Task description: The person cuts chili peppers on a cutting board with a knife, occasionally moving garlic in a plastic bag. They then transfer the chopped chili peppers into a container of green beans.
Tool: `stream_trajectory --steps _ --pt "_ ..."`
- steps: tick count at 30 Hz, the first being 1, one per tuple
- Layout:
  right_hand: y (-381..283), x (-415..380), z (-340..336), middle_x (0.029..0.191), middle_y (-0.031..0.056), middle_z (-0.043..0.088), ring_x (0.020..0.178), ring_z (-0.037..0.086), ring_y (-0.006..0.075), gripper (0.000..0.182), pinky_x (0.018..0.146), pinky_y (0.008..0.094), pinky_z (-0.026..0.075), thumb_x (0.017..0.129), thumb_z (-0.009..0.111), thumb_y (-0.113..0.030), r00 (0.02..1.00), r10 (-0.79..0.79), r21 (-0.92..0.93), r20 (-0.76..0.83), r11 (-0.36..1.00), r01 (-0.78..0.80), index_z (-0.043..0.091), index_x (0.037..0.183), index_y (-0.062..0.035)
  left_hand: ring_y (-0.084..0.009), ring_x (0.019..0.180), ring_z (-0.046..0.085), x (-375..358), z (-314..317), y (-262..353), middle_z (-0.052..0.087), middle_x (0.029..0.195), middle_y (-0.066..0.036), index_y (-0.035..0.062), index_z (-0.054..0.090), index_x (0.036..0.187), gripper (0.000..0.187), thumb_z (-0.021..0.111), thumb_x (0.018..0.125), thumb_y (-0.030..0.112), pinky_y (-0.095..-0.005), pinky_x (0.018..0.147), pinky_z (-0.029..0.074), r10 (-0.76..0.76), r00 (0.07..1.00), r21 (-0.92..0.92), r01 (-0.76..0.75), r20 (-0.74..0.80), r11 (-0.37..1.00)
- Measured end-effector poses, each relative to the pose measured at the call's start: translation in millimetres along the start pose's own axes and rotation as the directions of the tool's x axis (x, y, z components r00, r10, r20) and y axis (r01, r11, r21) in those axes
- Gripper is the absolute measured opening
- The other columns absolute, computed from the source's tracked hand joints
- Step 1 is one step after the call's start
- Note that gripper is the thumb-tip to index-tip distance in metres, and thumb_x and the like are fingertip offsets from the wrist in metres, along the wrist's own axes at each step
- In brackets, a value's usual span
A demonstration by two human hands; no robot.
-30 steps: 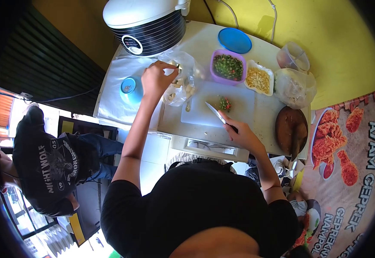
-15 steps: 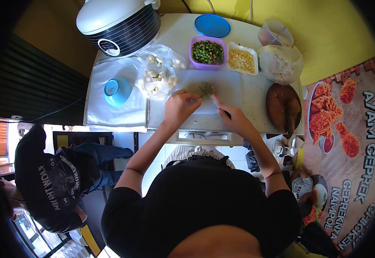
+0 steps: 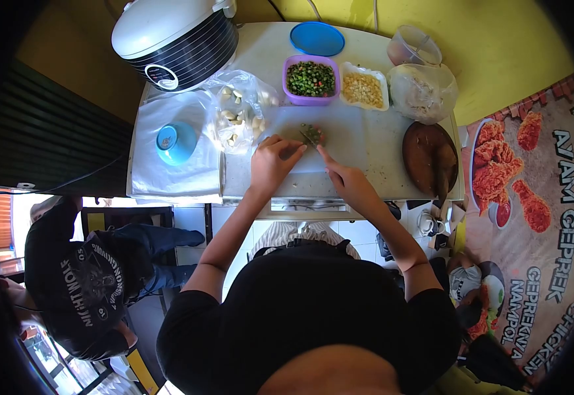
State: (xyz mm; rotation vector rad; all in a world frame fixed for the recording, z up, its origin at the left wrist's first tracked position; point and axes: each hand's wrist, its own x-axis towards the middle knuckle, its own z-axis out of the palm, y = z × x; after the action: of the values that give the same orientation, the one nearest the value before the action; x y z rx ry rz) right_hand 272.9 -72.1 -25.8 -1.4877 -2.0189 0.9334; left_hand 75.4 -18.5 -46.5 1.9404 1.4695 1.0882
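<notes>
My right hand point(image 3: 348, 183) is closed around a knife point(image 3: 309, 139), its blade lying over a small heap of chopped green and red pieces point(image 3: 318, 133) that look like chillies. Close to the blade's left side, my left hand point(image 3: 274, 163) has its fingertips pinched together. Whatever those fingers hold is too small to make out. Both hands are over a pale cutting board point(image 3: 349, 148) near the table's front edge. Behind the board, a purple tub point(image 3: 287, 95) holds chopped green pieces, and beside it a white tray point(image 3: 384, 99) has chopped pale pieces.
Left of the board lies a clear bag of peeled garlic cloves point(image 3: 231, 117), with a blue bowl point(image 3: 176, 141) upside down on plastic sheets. A rice cooker point(image 3: 175, 46) stands behind. On the right are a stone mortar point(image 3: 422, 164) and a plastic bag point(image 3: 425, 92). Another person point(image 3: 89, 276) is at left.
The knife and right hand have shifted slightly left over the chopped heap. My left hand stays pinched beside it. The whole view has moved a little.
</notes>
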Motion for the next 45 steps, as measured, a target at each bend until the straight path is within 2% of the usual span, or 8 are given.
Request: stream_trajectory --steps 5,17,29,33,36,42,44,45 --pt "5.8 2.3 19.8 0.067 0.0227 0.06 0.061 0.062 0.0388 0.06 0.06 0.0476 0.049 0.093 0.047 -0.01 0.998 0.066 -0.35 0.0 0.935 -0.062 0.028 0.148 -0.0232 -0.0182 0.069 0.061 -1.6 -1.4 -1.8 0.064 0.078 -0.007 0.01 0.076 0.091 0.018 0.078 0.075 0.018 -0.0297 0.064 0.05 0.082 0.997 0.061 -0.082 -0.01 0.995" --pt "2.8 4.2 -2.5 0.063 0.0204 0.048 0.051 0.049 0.032 0.051 0.056 0.0354 0.044 0.095 0.05 -0.011 0.998 -0.045 0.108 -0.043 0.993 0.049 0.039 0.143 -0.0204 -0.023 0.074 0.06 -2.8 6.8 -10.7 0.062 0.079 -0.007 0.0096 0.075 0.086 0.015 0.075 0.076 0.021 -0.0348 0.067 0.049 0.082 0.993 -0.022 -0.084 -0.086 0.996" --pt "4.7 4.4 21.2 0.069 0.0247 0.057 0.061 0.062 0.0386 0.05 0.057 0.046 0.047 0.094 0.047 -0.012 0.999 0.0 -0.281 -0.044 0.96 -0.013 0.039 0.143 -0.0186 -0.023 0.073 0.06 -4.8 7.0 -10.8 0.061 0.078 -0.006 0.0101 0.075 0.087 0.015 0.075 0.076 0.021 -0.0352 0.067 0.049 0.05 0.995 -0.024 -0.052 -0.085 0.998" --pt "0.9 8.4 17.3 0.071 0.0244 0.059 0.061 0.061 0.0406 0.05 0.058 0.0454 0.047 0.093 0.046 -0.01 0.999 0.026 -0.307 -0.027 0.951 -0.033 0.04 0.142 -0.0171 -0.0232 0.074 0.06 -5.3 7.1 -10.5 0.062 0.079 -0.007 0.01 0.075 0.087 0.015 0.075 0.077 0.021 -0.0346 0.067 0.049 0.051 0.995 -0.025 -0.054 -0.086 0.998" --pt "8.5 9.4 7.5 0.072 0.0249 0.058 0.062 0.06 0.0402 0.048 0.059 0.043 0.047 0.094 0.046 -0.01 0.999 -0.045 -0.052 0.001 0.998 0.045 0.04 0.142 -0.0153 -0.0235 0.074 0.061 -5.5 7.8 -13.4 0.062 0.08 -0.007 0.0099 0.075 0.087 0.015 0.075 0.077 0.021 -0.0343 0.068 0.05 0.063 0.993 -0.021 -0.065 -0.103 0.998" --pt "-2.7 1.9 -0.9 0.071 0.0252 0.051 0.055 0.051 0.0356 0.044 0.059 0.0372 0.044 0.095 0.048 -0.011 0.999 -0.025 0.095 -0.045 0.995 0.029 0.044 0.139 -0.0129 -0.0238 0.075 0.061 -4.8 4.7 -4.7 0.063 0.08 -0.007 0.0099 0.075 0.086 0.016 0.075 0.076 0.022 -0.0352 0.069 0.05 0.03 0.995 -0.033 -0.033 -0.09 0.999" --pt "-5.0 -0.1 -1.9 0.064 0.0114 0.038 0.056 0.037 0.015 0.049 0.058 0.0293 0.04 0.096 0.049 -0.009 1.0 0.022 0.083 0.008 0.996 -0.023 0.04 0.143 -0.0151 -0.0237 0.075 0.061 -5.2 3.9 -2.4 0.063 0.08 -0.007 0.0098 0.075 0.086 0.017 0.075 0.075 0.022 -0.0354 0.069 0.05 0.049 0.994 -0.015 -0.05 -0.097 0.999" --pt "-3.2 -0.8 -0.6 0.064 0.0114 0.038 0.056 0.037 0.015 0.049 0.058 0.0293 0.04 0.096 0.049 -0.009 1.0 0.024 0.085 0.01 0.996 -0.025 0.04 0.143 -0.0151 -0.0237 0.075 0.06 -5.1 3.9 -2.0 0.062 0.08 -0.007 0.0098 0.075 0.086 0.017 0.076 0.075 0.023 -0.0356 0.069 0.049 0.063 0.994 0.014 -0.062 -0.087 0.998"
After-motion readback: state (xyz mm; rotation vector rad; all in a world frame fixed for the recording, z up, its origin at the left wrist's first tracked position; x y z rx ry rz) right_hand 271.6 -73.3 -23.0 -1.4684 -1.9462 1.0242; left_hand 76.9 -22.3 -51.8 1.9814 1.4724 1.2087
